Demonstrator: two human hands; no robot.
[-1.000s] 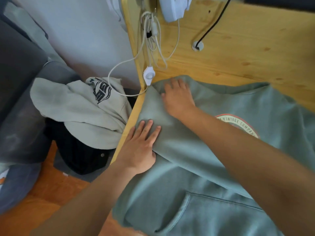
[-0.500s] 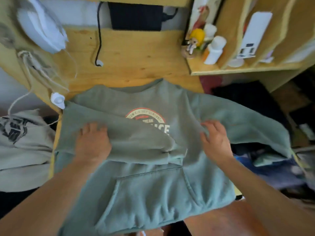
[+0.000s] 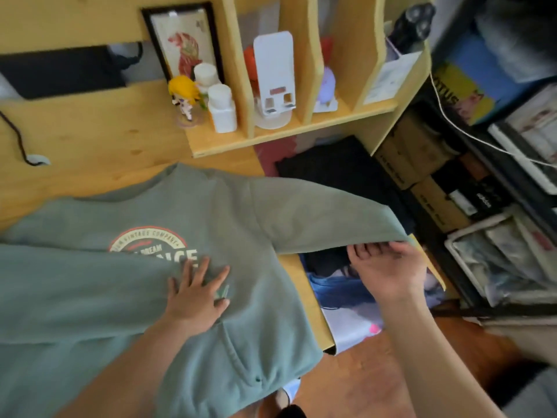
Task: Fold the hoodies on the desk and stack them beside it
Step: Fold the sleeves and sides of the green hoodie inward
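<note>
A sage-green hoodie point(image 3: 247, 224) with a round printed logo lies front-up on the wooden desk point(image 3: 99, 137). One sleeve is folded across its chest. My left hand point(image 3: 197, 297) presses flat, fingers spread, on the end of that folded sleeve near the logo. The other sleeve point(image 3: 325, 218) stretches right past the desk's edge. My right hand point(image 3: 388, 267) is under that sleeve's far end, palm up, fingers hooked on the fabric and lifting it.
A wooden shelf unit point(image 3: 271, 128) at the desk's back holds a figurine point(image 3: 184, 95), white bottles point(image 3: 221, 108) and a framed picture point(image 3: 184, 40). Dark clothes point(image 3: 337, 170) and boxes point(image 3: 431, 188) fill the space right of the desk. A black cable point(image 3: 18, 137) runs at the left.
The view has swung from the desk's left edge to its right side. My left hand slid right along the folded sleeve. My right hand left the hoodie's body and took up the right sleeve.
</note>
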